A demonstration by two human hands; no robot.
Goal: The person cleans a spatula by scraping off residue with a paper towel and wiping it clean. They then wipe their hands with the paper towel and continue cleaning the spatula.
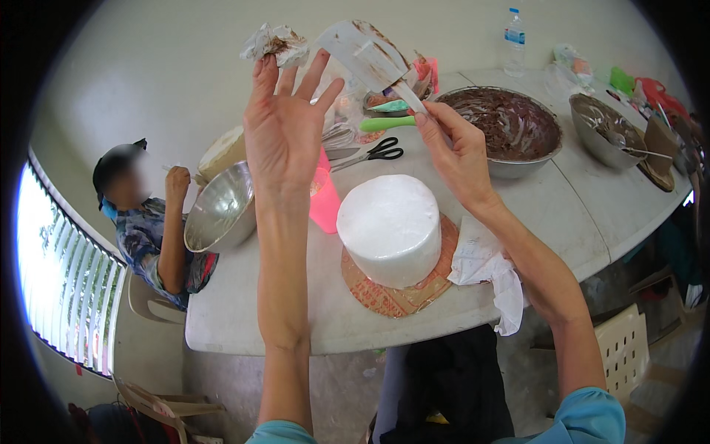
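Note:
My left hand (285, 139) is raised, palm towards me, with a crumpled white tissue (275, 45) smeared brown at its thumb and fingertips. The other fingers are spread. In my right hand (457, 150) is the handle of a wide white spatula (366, 54), its blade streaked with brown along the edge. Below and between my hands stands a glossy white round cake or cake form (388, 227) on a wrapped cardboard round (369, 294). White tissue (481, 255) lies beside it on the right, hanging over the table edge.
Behind are black-handled scissors (383, 150), a pink cup (324, 202), a green handle (387, 124) and a metal bowl of chocolate mixture (505, 125). Another steel bowl (219, 213) tilts at left, near a seated person (150, 222). A water bottle (515, 44) and a bowl (604, 133) stand right.

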